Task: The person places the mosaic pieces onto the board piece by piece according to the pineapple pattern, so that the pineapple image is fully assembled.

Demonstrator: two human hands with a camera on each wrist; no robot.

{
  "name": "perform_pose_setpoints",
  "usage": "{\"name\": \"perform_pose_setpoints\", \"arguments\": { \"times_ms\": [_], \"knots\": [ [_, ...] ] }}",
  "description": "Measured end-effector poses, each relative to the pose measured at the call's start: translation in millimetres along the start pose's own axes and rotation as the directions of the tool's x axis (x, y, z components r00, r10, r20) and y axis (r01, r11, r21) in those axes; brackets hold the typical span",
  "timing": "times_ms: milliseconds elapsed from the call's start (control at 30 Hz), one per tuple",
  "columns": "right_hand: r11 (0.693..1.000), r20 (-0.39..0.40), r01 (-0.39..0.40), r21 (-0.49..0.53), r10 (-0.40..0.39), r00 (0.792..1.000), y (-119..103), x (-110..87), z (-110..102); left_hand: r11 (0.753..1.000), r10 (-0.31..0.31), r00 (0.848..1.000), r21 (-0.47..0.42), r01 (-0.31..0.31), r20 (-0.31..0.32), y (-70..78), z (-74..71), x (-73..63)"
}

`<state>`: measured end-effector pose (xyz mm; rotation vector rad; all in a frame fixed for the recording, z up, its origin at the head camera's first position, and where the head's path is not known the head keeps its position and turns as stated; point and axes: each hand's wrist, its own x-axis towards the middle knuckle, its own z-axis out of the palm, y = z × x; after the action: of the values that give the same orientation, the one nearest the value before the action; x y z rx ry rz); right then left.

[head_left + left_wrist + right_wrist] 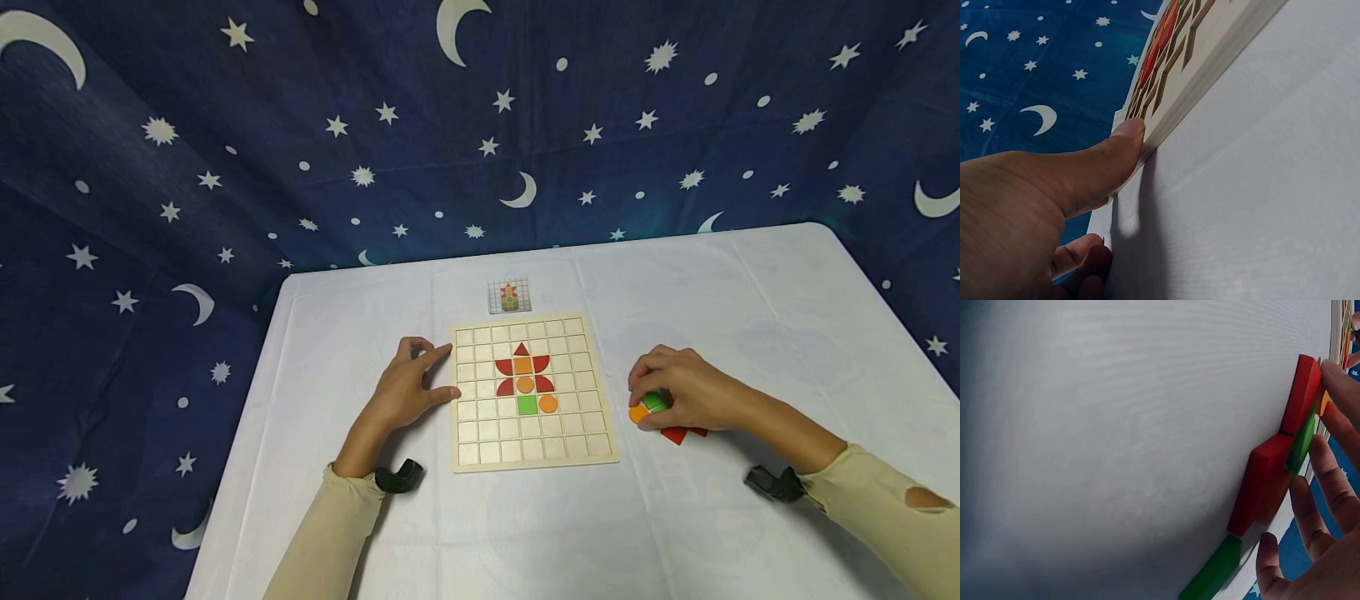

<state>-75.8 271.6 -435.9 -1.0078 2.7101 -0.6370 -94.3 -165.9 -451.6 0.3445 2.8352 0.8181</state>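
Observation:
My left hand touches the left edge of a square wooden grid board with thumb and index finger. In the left wrist view the thumb rests against the board's rim. Pieces on the board are a red triangle, red curved pieces, an orange square, two orange circles and a green square. My right hand pinches an orange piece between thumb and index finger, over a small pile of green and red pieces. Its fingers partly hide the pile.
A small pattern card with a printed coloured figure lies just behind the board. White cloth covers the table. Dark blue fabric with moons and stars hangs behind it. More red and green pieces lie beside the right fingers.

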Motion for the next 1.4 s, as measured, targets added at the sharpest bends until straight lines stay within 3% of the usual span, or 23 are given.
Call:
{"name": "perform_pose_setpoints", "arguments": {
  "times_ms": [300, 700, 1400],
  "knots": [
    [0.999, -0.011, 0.033, 0.010, -0.033, 0.999, -7, 13.1, 1, 1.000, -0.010, 1.000, -0.008, 0.010, 0.005, 1.2, -1.2, -0.8],
    [0.998, 0.006, 0.038, 0.056, -0.038, 0.999, -34, 46.5, 8, 1.000, 0.001, 1.000, -0.006, -0.001, 0.010, 0.5, 0.1, 0.0],
    [0.977, -0.023, 0.189, 0.097, -0.188, 0.982, -84, 106.8, 34, 1.000, -0.002, 1.000, 0.000, 0.001, 0.008, -0.5, -0.8, -0.6]
  ]
}}
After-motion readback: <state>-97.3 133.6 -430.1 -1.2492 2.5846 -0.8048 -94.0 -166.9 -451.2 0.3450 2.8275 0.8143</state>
